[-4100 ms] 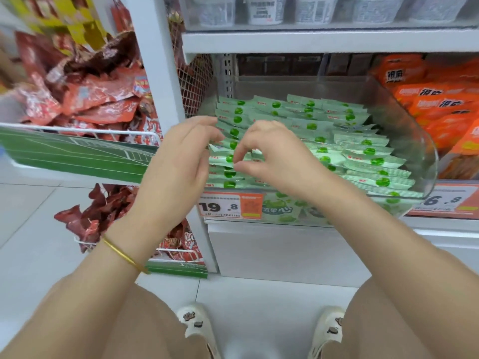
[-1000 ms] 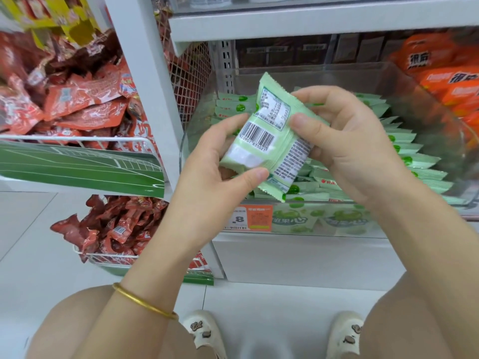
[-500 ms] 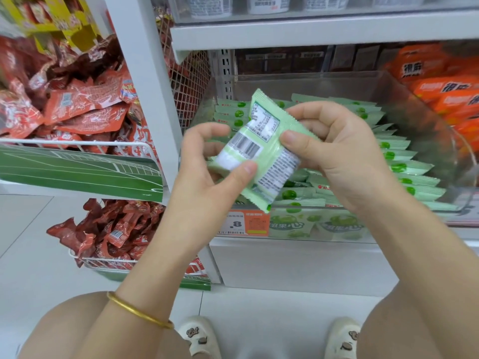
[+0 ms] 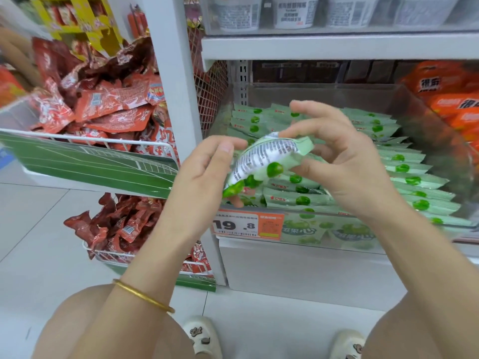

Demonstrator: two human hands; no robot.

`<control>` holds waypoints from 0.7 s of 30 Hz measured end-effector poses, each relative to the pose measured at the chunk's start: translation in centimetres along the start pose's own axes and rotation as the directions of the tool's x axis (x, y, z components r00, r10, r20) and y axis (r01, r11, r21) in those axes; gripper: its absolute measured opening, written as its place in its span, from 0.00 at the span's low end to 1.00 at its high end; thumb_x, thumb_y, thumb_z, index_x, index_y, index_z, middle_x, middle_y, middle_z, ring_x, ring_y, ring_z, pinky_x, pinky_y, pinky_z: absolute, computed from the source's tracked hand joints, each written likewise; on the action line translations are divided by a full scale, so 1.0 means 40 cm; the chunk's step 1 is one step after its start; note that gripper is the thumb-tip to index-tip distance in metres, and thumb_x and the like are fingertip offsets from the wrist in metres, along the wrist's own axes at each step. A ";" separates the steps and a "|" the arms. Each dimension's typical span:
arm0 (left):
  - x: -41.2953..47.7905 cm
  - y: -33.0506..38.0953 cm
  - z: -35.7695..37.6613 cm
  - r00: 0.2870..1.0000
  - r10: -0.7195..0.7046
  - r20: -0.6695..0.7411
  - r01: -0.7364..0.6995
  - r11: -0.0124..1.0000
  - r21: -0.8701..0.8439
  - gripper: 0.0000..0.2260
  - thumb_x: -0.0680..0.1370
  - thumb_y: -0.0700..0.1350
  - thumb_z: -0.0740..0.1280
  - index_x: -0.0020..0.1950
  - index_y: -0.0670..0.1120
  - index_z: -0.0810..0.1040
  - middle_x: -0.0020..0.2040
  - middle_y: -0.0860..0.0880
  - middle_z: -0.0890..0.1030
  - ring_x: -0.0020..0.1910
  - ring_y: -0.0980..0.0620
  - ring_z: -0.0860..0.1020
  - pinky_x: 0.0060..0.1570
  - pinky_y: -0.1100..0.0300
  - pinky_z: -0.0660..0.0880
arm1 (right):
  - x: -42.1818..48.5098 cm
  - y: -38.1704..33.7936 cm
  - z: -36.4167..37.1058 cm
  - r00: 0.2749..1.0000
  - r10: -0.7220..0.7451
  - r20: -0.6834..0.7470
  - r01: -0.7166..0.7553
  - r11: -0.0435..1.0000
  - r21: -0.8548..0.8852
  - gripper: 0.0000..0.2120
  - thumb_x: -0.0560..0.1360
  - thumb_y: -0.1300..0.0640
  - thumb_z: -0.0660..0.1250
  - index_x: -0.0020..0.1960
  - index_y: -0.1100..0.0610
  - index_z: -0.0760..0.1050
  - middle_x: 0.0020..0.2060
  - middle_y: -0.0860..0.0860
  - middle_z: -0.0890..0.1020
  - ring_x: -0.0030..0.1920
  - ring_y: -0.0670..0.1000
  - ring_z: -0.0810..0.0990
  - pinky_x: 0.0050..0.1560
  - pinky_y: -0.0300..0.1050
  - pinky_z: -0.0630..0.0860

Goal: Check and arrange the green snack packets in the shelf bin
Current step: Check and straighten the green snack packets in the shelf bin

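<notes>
Shelf bin point(image 4: 311, 95) price tag point(image 4: 246, 225): 19.8; pkt point(image 4: 267, 156) held.

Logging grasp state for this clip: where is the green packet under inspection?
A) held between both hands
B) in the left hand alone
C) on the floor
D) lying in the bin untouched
A: the left hand and right hand both pinch the packet in front of the bin.

A pale green packet point(image 4: 269, 158), bent and tilted, sits above rows of packets point(image 4: 404, 168) filling the clear bin point(image 4: 425, 110).
</notes>
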State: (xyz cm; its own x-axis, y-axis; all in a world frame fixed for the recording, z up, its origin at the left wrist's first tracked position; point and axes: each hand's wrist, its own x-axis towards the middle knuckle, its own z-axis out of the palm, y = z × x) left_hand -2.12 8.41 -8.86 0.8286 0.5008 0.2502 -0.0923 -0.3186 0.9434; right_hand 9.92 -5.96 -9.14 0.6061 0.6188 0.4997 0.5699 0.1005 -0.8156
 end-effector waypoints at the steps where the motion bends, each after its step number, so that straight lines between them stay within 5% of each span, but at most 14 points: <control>1: -0.002 0.002 -0.006 0.999 0.030 -0.024 -0.029 0.999 0.042 0.12 0.83 0.50 0.53 0.53 0.52 0.77 0.46 0.51 0.82 0.31 0.50 0.80 0.31 0.54 0.77 | 0.001 0.000 0.004 0.999 -0.004 -0.042 0.004 1.000 -0.003 0.11 0.66 0.51 0.73 0.48 0.46 0.77 0.59 0.42 0.75 0.59 0.43 0.76 0.55 0.40 0.75; 5: 0.002 -0.008 -0.042 0.937 0.310 -0.158 -0.235 0.899 0.370 0.11 0.80 0.55 0.54 0.52 0.59 0.75 0.47 0.57 0.80 0.32 0.56 0.76 0.35 0.53 0.75 | 0.007 0.000 0.024 0.983 0.050 -0.174 -0.057 0.998 -0.034 0.09 0.67 0.51 0.73 0.44 0.46 0.76 0.38 0.42 0.81 0.38 0.47 0.78 0.40 0.44 0.76; 9: 0.010 -0.018 -0.056 0.891 0.412 -0.190 -0.300 0.849 0.435 0.12 0.79 0.53 0.57 0.58 0.53 0.76 0.49 0.59 0.79 0.44 0.56 0.76 0.45 0.54 0.74 | -0.001 -0.013 0.048 0.987 0.029 -0.155 -0.048 0.992 -0.119 0.09 0.68 0.52 0.74 0.43 0.45 0.74 0.34 0.37 0.78 0.34 0.39 0.74 0.35 0.33 0.70; 14: 0.011 -0.019 -0.064 0.883 0.459 -0.099 -0.350 0.783 0.513 0.13 0.79 0.51 0.59 0.61 0.51 0.75 0.48 0.62 0.77 0.48 0.54 0.73 0.49 0.60 0.68 | -0.009 -0.010 0.090 0.999 -0.035 -0.010 0.028 0.903 -0.429 0.12 0.69 0.47 0.73 0.48 0.52 0.77 0.37 0.41 0.76 0.38 0.40 0.72 0.39 0.38 0.70; 17: 0.016 -0.028 -0.074 0.869 0.494 0.026 -0.388 0.648 0.656 0.11 0.79 0.51 0.62 0.54 0.49 0.80 0.47 0.58 0.79 0.48 0.51 0.72 0.50 0.63 0.64 | -0.006 0.002 0.112 0.997 -0.051 0.056 0.074 0.807 -0.586 0.16 0.68 0.42 0.71 0.47 0.53 0.80 0.41 0.45 0.76 0.47 0.48 0.70 0.45 0.47 0.69; 21: 0.025 -0.052 -0.082 0.871 0.468 0.149 -0.415 0.539 0.732 0.12 0.77 0.53 0.62 0.45 0.49 0.83 0.44 0.53 0.80 0.46 0.47 0.72 0.50 0.61 0.63 | -0.002 -0.001 0.098 0.994 0.010 0.112 0.064 0.766 -0.639 0.11 0.69 0.44 0.70 0.43 0.50 0.83 0.40 0.47 0.72 0.47 0.49 0.67 0.46 0.45 0.63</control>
State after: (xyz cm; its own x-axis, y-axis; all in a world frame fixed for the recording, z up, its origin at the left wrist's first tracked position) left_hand -2.90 12.21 -9.86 0.7606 0.1671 0.6273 0.0105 -0.9693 0.2455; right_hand 7.65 -2.96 -10.29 0.5462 0.7028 0.4558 0.8302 -0.3816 -0.4064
